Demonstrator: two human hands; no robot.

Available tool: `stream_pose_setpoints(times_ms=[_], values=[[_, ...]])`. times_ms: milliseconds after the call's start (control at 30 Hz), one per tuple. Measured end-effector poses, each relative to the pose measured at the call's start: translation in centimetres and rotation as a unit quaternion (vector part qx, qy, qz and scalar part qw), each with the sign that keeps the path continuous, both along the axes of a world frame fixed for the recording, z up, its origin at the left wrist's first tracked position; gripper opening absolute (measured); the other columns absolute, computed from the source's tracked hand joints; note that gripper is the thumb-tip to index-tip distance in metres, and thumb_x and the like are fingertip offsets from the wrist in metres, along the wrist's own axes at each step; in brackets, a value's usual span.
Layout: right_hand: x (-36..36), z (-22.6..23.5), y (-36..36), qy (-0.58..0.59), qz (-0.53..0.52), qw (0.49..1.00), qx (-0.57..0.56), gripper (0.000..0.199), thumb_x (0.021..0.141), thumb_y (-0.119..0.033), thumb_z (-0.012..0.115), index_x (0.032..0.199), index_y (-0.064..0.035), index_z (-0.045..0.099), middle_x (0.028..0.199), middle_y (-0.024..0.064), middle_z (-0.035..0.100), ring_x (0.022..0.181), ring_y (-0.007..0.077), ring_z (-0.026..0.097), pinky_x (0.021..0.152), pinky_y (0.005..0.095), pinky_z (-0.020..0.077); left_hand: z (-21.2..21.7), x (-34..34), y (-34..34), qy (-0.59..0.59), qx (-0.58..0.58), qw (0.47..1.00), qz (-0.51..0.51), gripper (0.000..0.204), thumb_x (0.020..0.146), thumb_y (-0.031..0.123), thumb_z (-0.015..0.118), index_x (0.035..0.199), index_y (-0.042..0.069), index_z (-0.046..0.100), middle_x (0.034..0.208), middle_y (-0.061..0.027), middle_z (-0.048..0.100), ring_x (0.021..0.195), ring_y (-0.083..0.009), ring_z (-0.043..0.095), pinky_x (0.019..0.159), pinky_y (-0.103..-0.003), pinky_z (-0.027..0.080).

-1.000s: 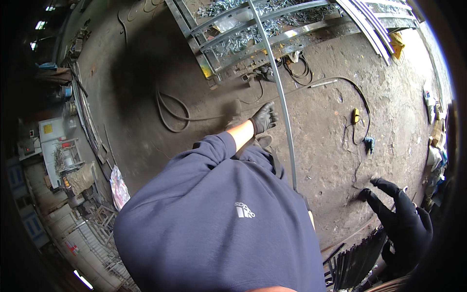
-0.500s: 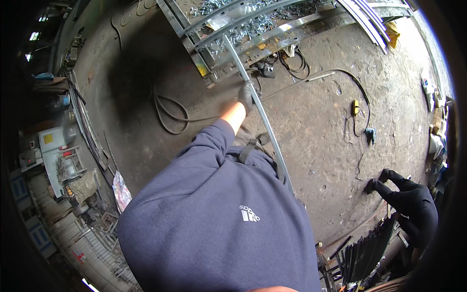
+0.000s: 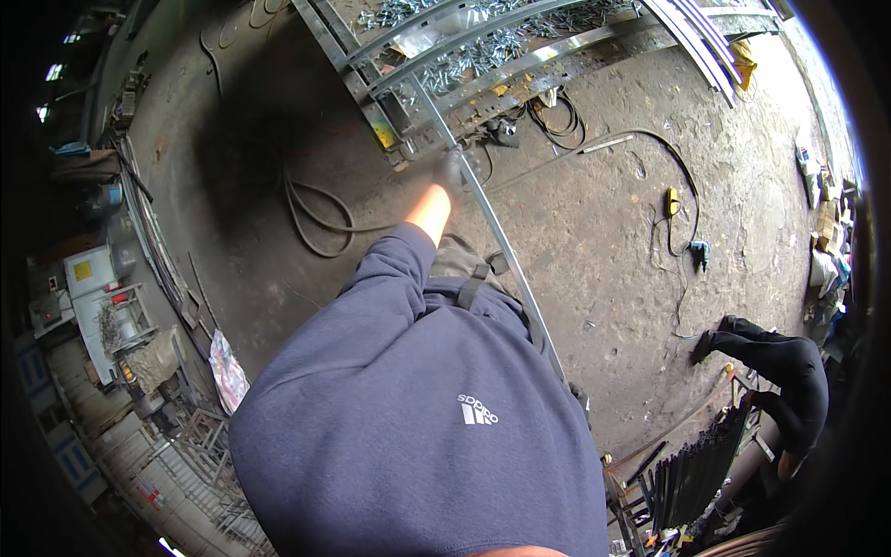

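Your gloved left hand is closed around the long metal bar, which slants from the steel frame down past your torso. Right hand not visible.

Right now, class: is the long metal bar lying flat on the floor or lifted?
Lifted: the left hand grips the long metal bar, whose far end rests on the steel frame.

Steel frame ahead; cables left.
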State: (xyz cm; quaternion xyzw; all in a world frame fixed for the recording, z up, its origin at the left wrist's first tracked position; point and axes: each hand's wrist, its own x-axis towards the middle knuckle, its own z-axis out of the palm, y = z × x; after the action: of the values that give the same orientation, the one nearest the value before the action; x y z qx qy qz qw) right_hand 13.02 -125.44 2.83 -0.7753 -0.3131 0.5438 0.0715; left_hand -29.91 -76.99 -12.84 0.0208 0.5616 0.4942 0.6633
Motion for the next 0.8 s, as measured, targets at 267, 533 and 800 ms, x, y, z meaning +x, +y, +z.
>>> stream_pose_setpoints(times_ms=[267, 533, 800], values=[[0.9, -2.9, 1.5, 0.007, -0.037, 0.999, -0.003, 0.048, 0.095, -0.051, 0.063, 0.088, -0.0039, 0.070, 0.072, 0.0008, 0.063, 0.069, 0.0112, 0.054, 0.064, 0.0318, 0.0454, -0.3, -0.8, -0.2, -0.090, -0.002, 0.995, -0.044, 0.038, 0.096, 0.036, 0.063, 0.121, 0.009, 0.056, 0.110, -0.0132, 0.067, 0.095, -0.0322, 0.070, 0.076, -0.048, 0.058], [1.6, -10.1, 4.1, 0.024, 0.002, 0.999, 0.042, 0.056, 0.095, -0.056, 0.059, 0.084, -0.0022, 0.067, 0.066, 0.0057, 0.057, 0.067, 0.0152, 0.052, 0.062, 0.0365, 0.0439, 3.0, -3.8, -2.1, 0.016, -0.026, 0.977, -0.210, 0.074, 0.099, 0.045, 0.054, 0.159, 0.015, 0.022, 0.163, -0.0169, 0.024, 0.135, -0.0338, 0.046, 0.107, -0.051, 0.042], [0.6, -13.5, 9.3, 0.095, -0.014, 0.995, 0.011, 0.049, 0.092, -0.054, 0.065, 0.082, -0.0065, 0.072, 0.060, 0.0022, 0.057, 0.054, 0.0137, 0.051, 0.051, 0.0325, 0.0420, 5.0, -15.3, -13.4, 0.225, -0.119, 0.918, -0.306, 0.051, 0.099, 0.048, 0.053, 0.138, 0.016, 0.048, 0.135, -0.0111, 0.058, 0.112, -0.0243, 0.061, 0.095, -0.043, 0.050]])
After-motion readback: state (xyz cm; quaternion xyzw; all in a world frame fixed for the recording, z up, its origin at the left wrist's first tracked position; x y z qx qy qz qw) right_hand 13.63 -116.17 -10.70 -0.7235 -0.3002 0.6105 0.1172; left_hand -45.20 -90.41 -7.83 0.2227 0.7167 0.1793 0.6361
